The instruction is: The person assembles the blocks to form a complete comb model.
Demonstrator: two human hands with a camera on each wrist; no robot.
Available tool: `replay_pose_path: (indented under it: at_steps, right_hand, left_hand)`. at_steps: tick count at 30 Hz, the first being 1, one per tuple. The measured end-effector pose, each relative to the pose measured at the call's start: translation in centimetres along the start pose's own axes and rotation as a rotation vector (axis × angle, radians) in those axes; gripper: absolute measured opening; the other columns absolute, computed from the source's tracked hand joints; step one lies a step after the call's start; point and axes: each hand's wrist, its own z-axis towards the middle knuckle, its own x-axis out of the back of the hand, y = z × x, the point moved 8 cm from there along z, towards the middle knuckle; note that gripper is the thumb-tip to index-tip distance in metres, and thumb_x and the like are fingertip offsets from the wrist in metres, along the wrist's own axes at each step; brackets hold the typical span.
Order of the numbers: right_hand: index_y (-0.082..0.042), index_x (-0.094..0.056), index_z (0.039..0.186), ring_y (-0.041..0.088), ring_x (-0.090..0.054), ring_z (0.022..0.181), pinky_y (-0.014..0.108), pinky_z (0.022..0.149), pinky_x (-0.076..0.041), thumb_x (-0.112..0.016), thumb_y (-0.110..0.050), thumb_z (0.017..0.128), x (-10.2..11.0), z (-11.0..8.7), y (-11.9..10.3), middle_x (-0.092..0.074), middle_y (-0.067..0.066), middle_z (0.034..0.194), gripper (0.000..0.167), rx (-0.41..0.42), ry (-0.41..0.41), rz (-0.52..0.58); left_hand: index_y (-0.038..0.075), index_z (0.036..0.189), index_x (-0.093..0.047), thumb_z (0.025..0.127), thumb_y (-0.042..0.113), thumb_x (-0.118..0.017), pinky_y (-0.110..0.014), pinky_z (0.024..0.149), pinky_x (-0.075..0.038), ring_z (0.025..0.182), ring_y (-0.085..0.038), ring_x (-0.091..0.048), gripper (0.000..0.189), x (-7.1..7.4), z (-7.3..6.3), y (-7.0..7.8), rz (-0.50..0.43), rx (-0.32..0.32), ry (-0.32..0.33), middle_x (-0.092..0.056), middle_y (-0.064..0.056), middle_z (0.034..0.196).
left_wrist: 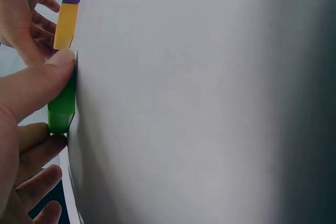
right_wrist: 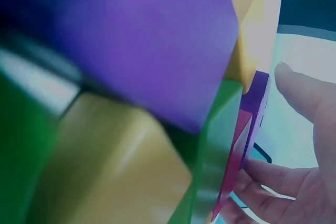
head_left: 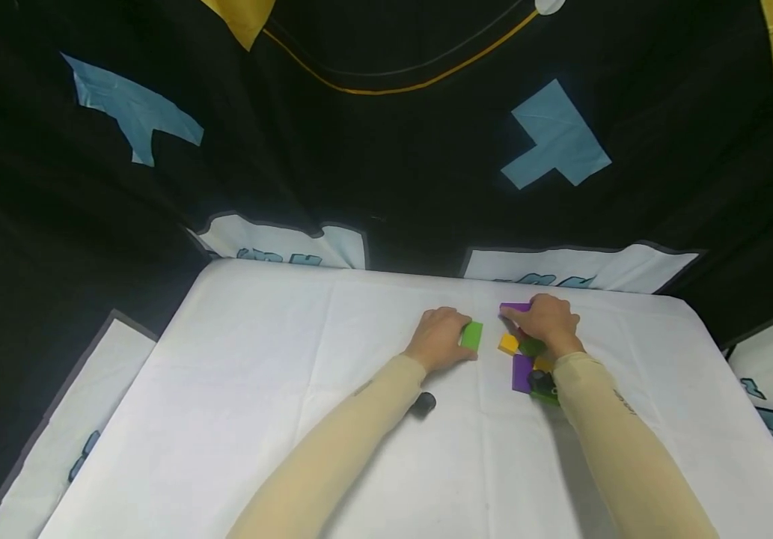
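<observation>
In the head view my left hand (head_left: 438, 337) pinches a light green block (head_left: 471, 336) by its two ends, thumb against the near end. The left wrist view has the same green block (left_wrist: 62, 100) standing on the white surface. My right hand (head_left: 548, 323) holds a flat purple block (head_left: 515, 307) at the back of a block cluster, thumb at its left end and fingers at its right. A yellow block (head_left: 509, 343), a dark green block (head_left: 530, 346) and a second purple block (head_left: 521, 373) lie just before that hand. Alongside, the right wrist view has a pink block (right_wrist: 237, 148).
More blocks, one of them yellow (head_left: 543, 364) and one green (head_left: 545, 399), sit partly under the right wrist's black camera (head_left: 542, 382). Another black camera (head_left: 423, 405) is at my left wrist. White cloth covers the table (head_left: 238, 359); a black curtain (head_left: 386, 172) hangs behind.
</observation>
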Motion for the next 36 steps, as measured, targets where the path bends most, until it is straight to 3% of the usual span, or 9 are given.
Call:
replay_pose_path:
  at_steps: [6,12,24,36]
  right_hand:
    - [0.009,-0.059,0.123,0.049,-0.047,0.111,0.067,0.098,-0.039,-0.066,-0.057,0.089,0.1,-0.1,-0.5,-0.061,0.029,0.115,0.075,0.024,0.0,-0.015]
    - [0.009,-0.057,0.123,0.049,-0.046,0.111,0.066,0.097,-0.041,-0.067,-0.055,0.088,-0.1,0.0,-0.5,-0.059,0.029,0.115,0.073,-0.003,-0.008,-0.013]
    - [0.009,-0.056,0.123,0.049,-0.049,0.108,0.064,0.097,-0.042,-0.069,-0.055,0.087,-0.1,0.1,-0.1,-0.06,0.029,0.116,0.075,-0.009,-0.017,-0.017]
    - [0.01,-0.05,0.133,0.05,-0.048,0.113,0.065,0.099,-0.04,-0.07,-0.053,0.087,-0.1,0.1,-0.1,-0.057,0.031,0.123,0.08,-0.007,-0.027,-0.007]
  left_hand:
    - [0.01,0.134,-0.064,0.082,0.041,-0.083,-0.034,0.108,-0.039,0.125,-0.019,-0.053,0.064,0.7,-1.0,-0.7,-0.016,0.036,0.028,-0.067,-0.002,0.13]
    - [0.006,0.131,-0.065,0.078,0.039,-0.086,-0.034,0.099,-0.044,0.117,-0.021,-0.055,0.066,1.3,-2.0,-2.0,-0.067,0.097,0.071,-0.067,-0.005,0.126]
    - [0.004,0.135,-0.062,0.078,0.035,-0.087,-0.039,0.102,-0.045,0.118,-0.025,-0.056,0.069,1.9,-3.4,-4.5,-0.143,0.166,0.102,-0.065,-0.009,0.131]
    - [0.003,0.135,-0.06,0.077,0.035,-0.088,-0.04,0.1,-0.046,0.116,-0.028,-0.055,0.072,2.1,-3.9,-5.1,-0.164,0.165,0.135,-0.063,-0.012,0.132]
